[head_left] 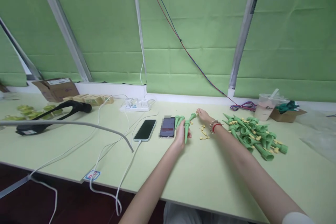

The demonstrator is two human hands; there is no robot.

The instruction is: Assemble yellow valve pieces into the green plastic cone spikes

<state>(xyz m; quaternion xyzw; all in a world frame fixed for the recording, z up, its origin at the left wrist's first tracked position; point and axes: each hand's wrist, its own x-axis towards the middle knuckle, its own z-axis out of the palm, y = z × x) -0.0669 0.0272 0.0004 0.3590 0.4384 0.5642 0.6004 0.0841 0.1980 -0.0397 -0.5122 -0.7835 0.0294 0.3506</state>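
A: What does each grip look like?

B: The left hand [181, 133] is closed in a grip round a bunch of green cones [183, 123], held just right of the blurred phone [167, 126] on the table [204, 175]. One cone [186, 130] points down toward the table in front of the fingers.

A: And the other?

B: The right hand [203, 114] lies stretched out past the same phone, further right, fingertips at a small yellow piece [196, 112] and the tip of a cone lying there; whether it pinches anything I cannot tell.

A: What lies about?

B: Loose yellow pieces [203, 133] sit between the hands. A pile of green cones [253, 134] lies well to the right of the phone, beyond the right wrist. A dark phone [145, 130] on a white cable is just left of the blurred one, a power strip [135, 105] behind it
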